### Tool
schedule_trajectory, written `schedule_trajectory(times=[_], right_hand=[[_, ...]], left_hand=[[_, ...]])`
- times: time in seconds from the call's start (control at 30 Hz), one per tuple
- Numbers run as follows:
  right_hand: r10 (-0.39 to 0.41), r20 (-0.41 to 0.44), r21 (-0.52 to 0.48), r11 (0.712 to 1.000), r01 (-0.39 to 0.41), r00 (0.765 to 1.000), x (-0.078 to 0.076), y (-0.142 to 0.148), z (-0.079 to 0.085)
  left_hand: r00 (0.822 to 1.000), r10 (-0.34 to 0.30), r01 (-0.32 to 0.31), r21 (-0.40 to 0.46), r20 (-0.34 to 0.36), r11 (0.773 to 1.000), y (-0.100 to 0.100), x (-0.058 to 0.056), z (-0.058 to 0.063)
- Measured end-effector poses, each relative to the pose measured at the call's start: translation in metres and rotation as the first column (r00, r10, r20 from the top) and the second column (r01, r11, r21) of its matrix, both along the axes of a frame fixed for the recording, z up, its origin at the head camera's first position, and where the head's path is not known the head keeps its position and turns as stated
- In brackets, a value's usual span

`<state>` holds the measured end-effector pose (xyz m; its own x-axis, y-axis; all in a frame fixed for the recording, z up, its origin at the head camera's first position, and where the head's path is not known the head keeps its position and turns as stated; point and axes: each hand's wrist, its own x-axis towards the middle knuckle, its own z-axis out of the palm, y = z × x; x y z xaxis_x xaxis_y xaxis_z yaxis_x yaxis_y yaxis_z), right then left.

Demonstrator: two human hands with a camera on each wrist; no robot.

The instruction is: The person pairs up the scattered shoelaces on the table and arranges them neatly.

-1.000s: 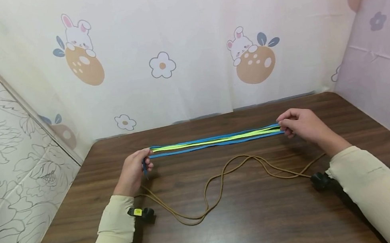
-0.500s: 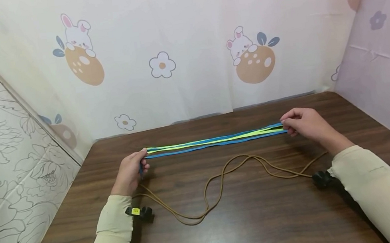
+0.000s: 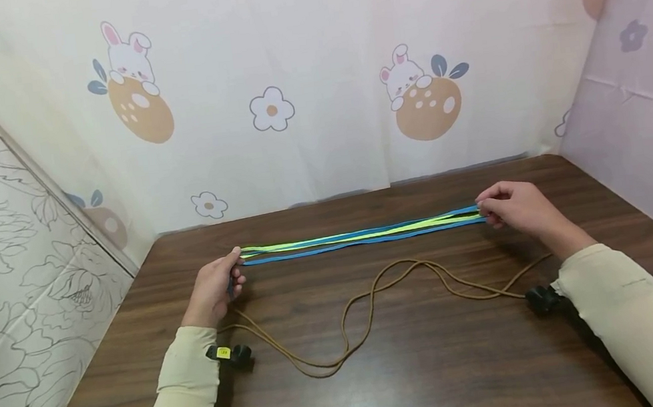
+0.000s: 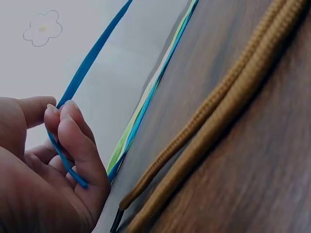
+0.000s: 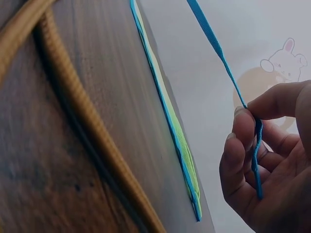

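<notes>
One long, flat blue lace

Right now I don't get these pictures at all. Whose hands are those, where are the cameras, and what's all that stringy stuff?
There's no robot here, just a person using two bare hands. The big picture comes from a camera on the person's head, looking forward and down. The other two come from small black cameras, one on each wrist, so each shows one hand up close.

The left hand pinches a blue lace near one end, and the right hand pinches it near the other. It looks stretched between them.

On the brown table lies a cord in wavy bends. Farther back lie some yellow-green lace and some other blue lace.
</notes>
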<state>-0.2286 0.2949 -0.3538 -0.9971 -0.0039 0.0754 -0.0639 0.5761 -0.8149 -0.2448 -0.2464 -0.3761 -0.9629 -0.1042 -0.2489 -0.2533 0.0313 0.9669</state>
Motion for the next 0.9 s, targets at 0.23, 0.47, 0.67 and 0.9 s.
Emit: schedule_trajectory(times=[0.23, 0.47, 0.67, 0.9], right_hand=[[-0.035, 0.019, 0.045, 0.998, 0.034, 0.999, -0.002, 0.005, -0.004], [-0.047, 0.033, 0.09, 0.995, 0.044, 0.998, -0.003, 0.009, -0.005], [-0.05, 0.054, 0.099, 0.994, 0.044, 0.997, -0.003, 0.012, -0.007], [-0.051, 0.07, 0.107, 0.993, 0.044, 0.996, -0.002, 0.016, -0.007]], left_hand=[[1.0, 0.012, -0.012, 0.015, 0.01, 1.0, -0.004, -0.001, -0.001], [1.0, 0.009, -0.01, 0.035, 0.021, 0.999, -0.006, -0.004, -0.001], [1.0, 0.002, -0.003, 0.008, 0.006, 1.0, -0.009, -0.004, -0.002], [1.0, 0.002, -0.002, -0.03, -0.001, 1.0, -0.01, -0.001, -0.002]])
